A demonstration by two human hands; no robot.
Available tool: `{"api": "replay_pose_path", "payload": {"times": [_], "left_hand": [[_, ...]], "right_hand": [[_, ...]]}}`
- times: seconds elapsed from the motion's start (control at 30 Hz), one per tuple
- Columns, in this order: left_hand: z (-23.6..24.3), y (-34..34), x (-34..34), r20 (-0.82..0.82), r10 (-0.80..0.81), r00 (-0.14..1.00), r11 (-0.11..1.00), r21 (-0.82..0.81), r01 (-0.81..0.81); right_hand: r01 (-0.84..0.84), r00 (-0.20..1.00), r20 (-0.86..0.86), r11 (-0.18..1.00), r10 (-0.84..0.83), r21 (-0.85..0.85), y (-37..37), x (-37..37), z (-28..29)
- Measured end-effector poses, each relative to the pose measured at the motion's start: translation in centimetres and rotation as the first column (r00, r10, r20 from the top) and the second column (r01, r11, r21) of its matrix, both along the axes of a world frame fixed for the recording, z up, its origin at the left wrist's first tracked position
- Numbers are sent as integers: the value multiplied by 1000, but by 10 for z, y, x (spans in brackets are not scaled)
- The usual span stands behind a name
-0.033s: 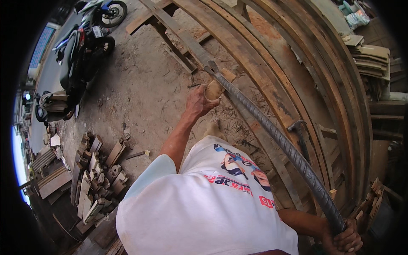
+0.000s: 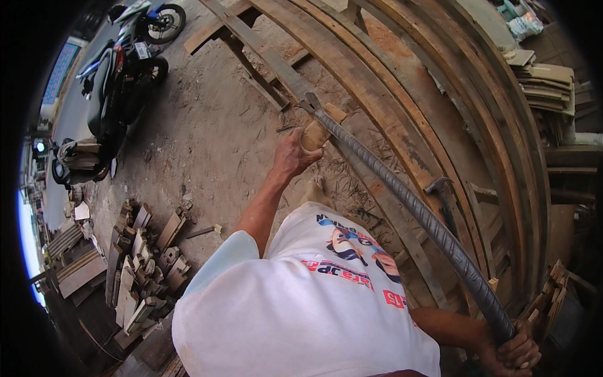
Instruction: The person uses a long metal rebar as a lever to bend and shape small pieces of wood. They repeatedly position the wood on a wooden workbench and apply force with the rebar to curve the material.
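My left hand (image 2: 297, 152) is closed around a small wooden block (image 2: 315, 134), thumb and fingers at its near end. Over the block's far part crosses a long pry bar (image 2: 402, 190), made of ribbed dark steel with a forked claw at its far end. The claw lies by the edge of a long plank (image 2: 289, 76); whether it touches the wood is hard to tell. At the lower right, my right hand (image 2: 519, 352) grips the bar's near end. A hammer (image 2: 447, 204) with a dark head lies among the planks right of the bar.
Several long timber boards (image 2: 370, 94) lie side by side on supports, running across the right side. A heap of wood offcuts (image 2: 141, 270) is on the dirt at lower left. Motorcycles (image 2: 116, 94) stand at upper left. Stacked thin boards (image 2: 546, 91) sit at far right.
My right hand and the near end of the pry bar have shifted very slightly to the right. My left hand keeps its hold on the wooden block.
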State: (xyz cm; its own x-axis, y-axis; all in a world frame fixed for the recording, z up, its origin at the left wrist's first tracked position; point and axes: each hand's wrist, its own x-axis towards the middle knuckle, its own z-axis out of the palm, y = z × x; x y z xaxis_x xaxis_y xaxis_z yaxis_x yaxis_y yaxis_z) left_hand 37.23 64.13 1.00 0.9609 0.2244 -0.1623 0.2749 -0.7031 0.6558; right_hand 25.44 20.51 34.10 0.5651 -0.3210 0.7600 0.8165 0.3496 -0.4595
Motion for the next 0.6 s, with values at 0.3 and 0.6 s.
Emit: {"api": "replay_pose_path", "payload": {"times": [0.3, 0.6], "left_hand": [[10, 5, 9, -29, -56, 998, 998, 19, 56], [-4, 2, 0, 41, -51, 998, 999, -8, 52]], "right_hand": [[693, 720, -97, 719, -687, 48, -25, -25, -57], [635, 772, -231, 733, -592, 243, 43, 11, -2]]}}
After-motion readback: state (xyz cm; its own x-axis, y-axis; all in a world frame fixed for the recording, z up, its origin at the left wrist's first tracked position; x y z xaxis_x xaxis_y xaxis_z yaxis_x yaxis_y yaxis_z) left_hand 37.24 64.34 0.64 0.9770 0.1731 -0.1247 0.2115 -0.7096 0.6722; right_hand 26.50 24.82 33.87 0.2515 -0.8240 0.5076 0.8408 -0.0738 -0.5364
